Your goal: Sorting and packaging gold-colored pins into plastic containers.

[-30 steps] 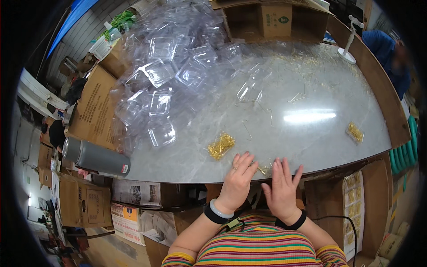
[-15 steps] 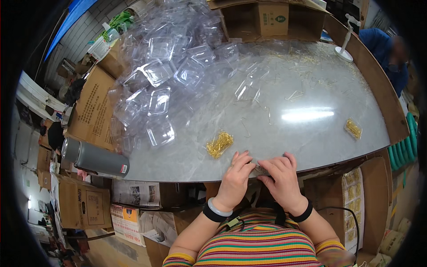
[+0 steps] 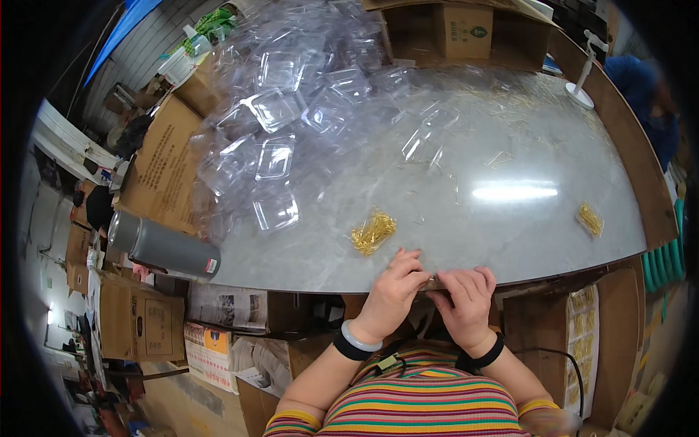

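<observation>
At the front edge of the table, my left hand (image 3: 392,298) and my right hand (image 3: 466,300) meet, fingertips closed in a pinch. Between them shows a sliver of a small, shiny thing (image 3: 432,280); the fingers hide most of it, so its kind is unclear. Just beyond my left hand lies a heap of thin gold-coloured metal pieces (image 3: 374,233), which seems to sit in clear plastic. A smaller gold bundle (image 3: 590,220) in clear plastic lies farther right.
Clear plastic boxes (image 3: 277,156) pile up on the left. A grey bottle (image 3: 171,251) stands beside them. Cardboard walls (image 3: 626,138) edge the table; a white stand (image 3: 580,93) is at back right. An open carton (image 3: 619,320) holds gold packs below. Another person (image 3: 641,95) is at far right.
The view has shifted slightly, so the table things appear farther right. My hands stay together at the edge, and my right fingers have drawn a little closer to the left ones.
</observation>
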Available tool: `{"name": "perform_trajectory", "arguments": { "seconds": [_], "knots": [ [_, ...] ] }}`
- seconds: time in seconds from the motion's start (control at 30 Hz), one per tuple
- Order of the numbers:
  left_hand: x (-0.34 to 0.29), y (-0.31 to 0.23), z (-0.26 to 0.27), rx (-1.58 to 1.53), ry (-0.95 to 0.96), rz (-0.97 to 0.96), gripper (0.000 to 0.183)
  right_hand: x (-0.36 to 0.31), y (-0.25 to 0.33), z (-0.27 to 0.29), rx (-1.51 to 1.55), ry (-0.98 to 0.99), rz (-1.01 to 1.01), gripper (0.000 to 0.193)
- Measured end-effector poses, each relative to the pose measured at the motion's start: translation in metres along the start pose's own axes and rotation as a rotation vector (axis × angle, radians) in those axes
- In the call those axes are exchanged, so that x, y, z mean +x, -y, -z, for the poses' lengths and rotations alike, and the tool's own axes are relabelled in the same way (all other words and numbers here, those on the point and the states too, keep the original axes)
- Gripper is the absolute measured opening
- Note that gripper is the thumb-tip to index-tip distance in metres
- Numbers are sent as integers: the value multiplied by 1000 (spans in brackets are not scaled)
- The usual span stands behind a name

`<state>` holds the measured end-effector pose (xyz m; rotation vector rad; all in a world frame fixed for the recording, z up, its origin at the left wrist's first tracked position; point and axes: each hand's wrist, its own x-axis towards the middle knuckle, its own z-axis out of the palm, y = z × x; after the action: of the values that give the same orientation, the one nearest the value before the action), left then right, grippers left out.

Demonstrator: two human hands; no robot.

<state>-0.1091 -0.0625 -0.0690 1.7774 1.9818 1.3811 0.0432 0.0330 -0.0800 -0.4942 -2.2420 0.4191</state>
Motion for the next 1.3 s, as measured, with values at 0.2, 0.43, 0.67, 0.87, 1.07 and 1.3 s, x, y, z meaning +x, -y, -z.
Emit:
{"name": "perform_trajectory", "arguments": {
  "seconds": [0.2, 0.43, 0.67, 0.87, 1.07, 1.3],
  "knots": [
    [-3, -1, 4, 17, 38, -47, 13, -4, -15, 0, -5, 28, 164, 38],
    [-2, 1, 4, 22, 29, -77, 14, 4, -16, -5, -16, 1, 221, 38],
    [-3, 2, 5, 17, 37, -91, 15, 4, -19, -7, 9, -67, 254, 26],
    [-4, 1, 2, -2, -12, -42, 16, 7, -18, -8, 2, -78, 268, 22],
    [-4, -13, 16, -47, -31, 104, 29, 11, -20, -6, 5, -81, 229, 17],
    [9, 1, 36, 594, -205, 188, 52, 17, -19, 1, 42, -171, 57, 16]
  ]
}}
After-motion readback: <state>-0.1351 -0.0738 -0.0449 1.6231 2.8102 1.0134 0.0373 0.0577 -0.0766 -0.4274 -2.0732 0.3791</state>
